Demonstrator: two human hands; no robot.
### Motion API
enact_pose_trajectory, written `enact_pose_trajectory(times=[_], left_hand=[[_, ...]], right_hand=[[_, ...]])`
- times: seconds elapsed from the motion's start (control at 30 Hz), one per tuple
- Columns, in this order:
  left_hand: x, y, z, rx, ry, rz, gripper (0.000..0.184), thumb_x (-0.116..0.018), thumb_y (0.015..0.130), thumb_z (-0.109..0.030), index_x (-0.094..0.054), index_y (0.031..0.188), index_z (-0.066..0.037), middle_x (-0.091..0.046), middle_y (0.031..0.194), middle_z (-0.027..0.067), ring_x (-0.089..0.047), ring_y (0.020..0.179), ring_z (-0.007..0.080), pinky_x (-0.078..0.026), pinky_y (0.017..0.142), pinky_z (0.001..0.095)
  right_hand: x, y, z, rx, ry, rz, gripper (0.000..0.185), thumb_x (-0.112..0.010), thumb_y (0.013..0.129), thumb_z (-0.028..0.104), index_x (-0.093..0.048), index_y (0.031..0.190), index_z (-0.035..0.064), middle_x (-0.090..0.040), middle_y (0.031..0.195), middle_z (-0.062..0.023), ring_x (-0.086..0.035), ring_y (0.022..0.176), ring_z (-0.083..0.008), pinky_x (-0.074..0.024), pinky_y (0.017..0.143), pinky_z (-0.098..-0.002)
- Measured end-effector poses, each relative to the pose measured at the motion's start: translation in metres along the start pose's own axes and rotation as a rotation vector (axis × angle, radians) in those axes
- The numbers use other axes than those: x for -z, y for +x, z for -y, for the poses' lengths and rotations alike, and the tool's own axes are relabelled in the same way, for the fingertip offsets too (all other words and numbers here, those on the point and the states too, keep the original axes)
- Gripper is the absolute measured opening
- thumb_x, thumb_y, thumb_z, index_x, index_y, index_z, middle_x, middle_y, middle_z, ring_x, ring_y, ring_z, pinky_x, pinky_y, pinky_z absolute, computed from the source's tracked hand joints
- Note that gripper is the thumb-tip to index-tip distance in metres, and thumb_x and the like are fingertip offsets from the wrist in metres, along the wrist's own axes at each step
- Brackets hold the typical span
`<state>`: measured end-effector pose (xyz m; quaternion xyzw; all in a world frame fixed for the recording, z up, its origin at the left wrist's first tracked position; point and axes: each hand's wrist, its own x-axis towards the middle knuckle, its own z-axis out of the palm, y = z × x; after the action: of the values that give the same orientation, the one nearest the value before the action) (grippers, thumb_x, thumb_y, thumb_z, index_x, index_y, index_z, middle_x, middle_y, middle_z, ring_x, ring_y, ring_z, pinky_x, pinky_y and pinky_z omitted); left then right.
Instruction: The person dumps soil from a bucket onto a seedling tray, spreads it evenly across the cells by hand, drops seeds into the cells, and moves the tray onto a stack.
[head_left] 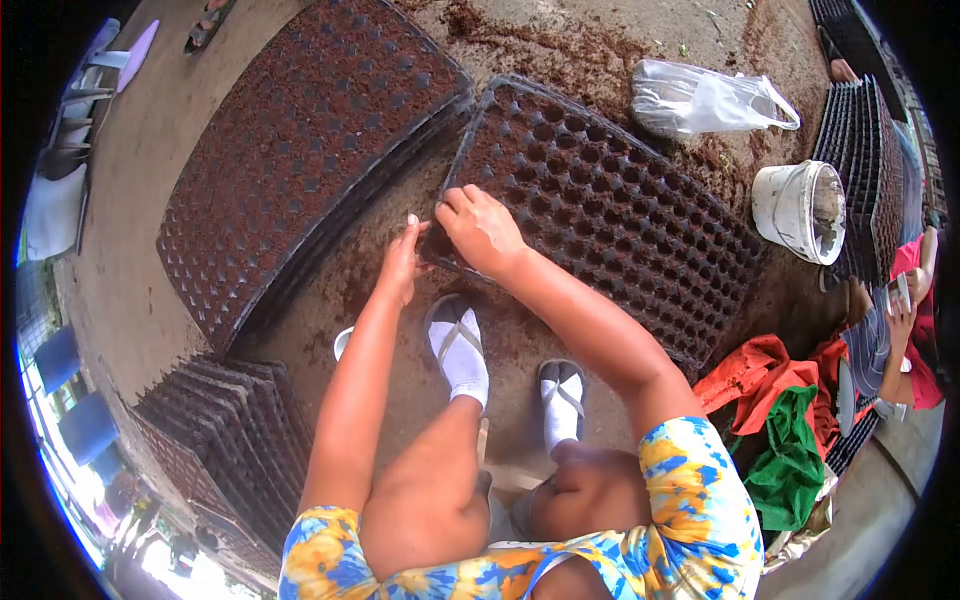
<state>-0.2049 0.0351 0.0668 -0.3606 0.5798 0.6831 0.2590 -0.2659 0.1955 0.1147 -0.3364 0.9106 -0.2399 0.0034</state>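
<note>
A black seedling tray (620, 215) filled with dark brown growing medium lies in front of me, many of its cells showing round hollows. My right hand (480, 230) is over the tray's near left corner, fingers curled down and closed; whatever they may hold is hidden. Beside that corner, my left hand (402, 262) is held with its fingers stretched out, close to the tray's edge. I cannot tell whether it touches the rim. To the left sits a stack of filled seedling trays (320, 130), its top one covered with the same brown medium.
Stacked trays stand at lower left (215, 430) and far right (862, 170). A clear plastic bag (700, 98) and a white bucket (798, 210) are beyond the tray. Red cloth (750, 370) and green cloth (785, 465) lie at right, near another person's arm (897, 345).
</note>
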Motion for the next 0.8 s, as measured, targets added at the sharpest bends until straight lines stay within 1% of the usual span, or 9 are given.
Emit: enact_pose_trajectory(times=[0.13,0.17,0.27,0.4,0.43,0.53,0.67,0.73,0.8], left_hand=[[0.001,0.005,-0.001,-0.003,0.022,0.000,0.068,-0.042,0.089,-0.064,-0.050,0.125,-0.007,-0.055,0.113,0.0057,-0.059,0.087,0.0168,-0.045,0.075,0.0352],[0.002,0.005,0.002,0.000,0.027,0.000,0.068,-0.042,0.089,-0.064,-0.050,0.126,-0.007,-0.055,0.113,0.0058,-0.059,0.087,0.0169,-0.045,0.075,0.0353],[0.000,0.003,0.000,0.000,0.029,-0.002,0.069,-0.042,0.089,-0.064,-0.049,0.127,-0.006,-0.054,0.114,0.0064,-0.059,0.088,0.0173,-0.045,0.076,0.0345],[0.001,0.007,0.000,0.006,0.016,0.001,0.069,-0.042,0.089,-0.063,-0.048,0.128,-0.006,-0.054,0.116,0.0069,-0.059,0.089,0.0175,-0.045,0.076,0.0340],[0.002,0.006,0.002,0.006,0.012,0.006,0.070,-0.043,0.089,-0.063,-0.048,0.128,-0.006,-0.054,0.117,0.0070,-0.059,0.090,0.0176,-0.045,0.076,0.0343],[0.002,0.003,-0.002,0.009,0.025,0.002,0.070,-0.043,0.089,-0.063,-0.047,0.128,-0.005,-0.052,0.119,0.0080,-0.059,0.090,0.0179,-0.046,0.077,0.0352],[0.001,0.003,-0.002,0.016,0.028,-0.015,0.070,-0.043,0.090,-0.062,-0.047,0.129,-0.004,-0.050,0.122,0.0100,-0.059,0.092,0.0186,-0.046,0.078,0.0359],[0.002,0.001,0.000,0.014,0.016,-0.012,0.070,-0.044,0.090,-0.062,-0.047,0.128,-0.004,-0.051,0.122,0.0100,-0.058,0.093,0.0192,-0.046,0.079,0.0361],[0.002,0.004,0.000,0.006,0.008,-0.003,0.070,-0.044,0.090,-0.061,-0.047,0.128,-0.003,-0.051,0.122,0.0099,-0.058,0.094,0.0196,-0.046,0.080,0.0364]], right_hand=[[-0.010,0.004,-0.012,-0.008,-0.005,0.031,0.012,-0.057,0.073,0.014,-0.063,0.080,0.0057,-0.058,0.087,-0.0086,-0.057,0.089,-0.0247,-0.0501,0.076,-0.0336],[-0.007,0.005,-0.017,-0.046,-0.005,0.101,0.012,-0.057,0.073,0.014,-0.062,0.080,0.0055,-0.058,0.087,-0.0090,-0.057,0.088,-0.0249,-0.0509,0.075,-0.0341],[0.003,0.014,-0.019,-0.043,-0.055,-0.055,0.011,-0.056,0.073,0.013,-0.063,0.079,0.0056,-0.057,0.087,-0.0091,-0.057,0.089,-0.0251,-0.0511,0.076,-0.0347],[-0.008,0.016,-0.031,-0.059,-0.044,-0.030,0.011,-0.056,0.073,0.012,-0.062,0.079,0.0054,-0.057,0.086,-0.0093,-0.057,0.089,-0.0257,-0.0516,0.074,-0.0359],[-0.005,0.020,-0.035,-0.097,-0.035,0.030,0.010,-0.056,0.073,0.011,-0.062,0.079,0.0054,-0.057,0.084,-0.0088,-0.057,0.088,-0.0258,-0.0521,0.073,-0.0365],[0.010,0.029,-0.040,-0.138,-0.021,-0.037,0.020,-0.058,0.071,0.003,-0.064,0.090,0.0062,-0.058,0.091,-0.0074,-0.056,0.094,-0.0252,-0.0520,0.074,-0.0365],[-0.013,0.030,-0.059,-0.049,-0.112,-0.099,0.009,-0.056,0.075,0.010,-0.062,0.079,0.0050,-0.057,0.086,-0.0091,-0.058,0.090,-0.0262,-0.0532,0.072,-0.0369],[0.004,0.038,-0.059,-0.123,-0.098,0.022,0.011,-0.055,0.076,0.009,-0.063,0.082,0.0050,-0.058,0.089,-0.0093,-0.057,0.093,-0.0261,-0.0532,0.075,-0.0361],[0.016,0.044,-0.063,-0.102,-0.094,-0.088,0.011,-0.055,0.076,0.009,-0.063,0.082,0.0048,-0.059,0.090,-0.0093,-0.058,0.095,-0.0264,-0.0534,0.075,-0.0368]])
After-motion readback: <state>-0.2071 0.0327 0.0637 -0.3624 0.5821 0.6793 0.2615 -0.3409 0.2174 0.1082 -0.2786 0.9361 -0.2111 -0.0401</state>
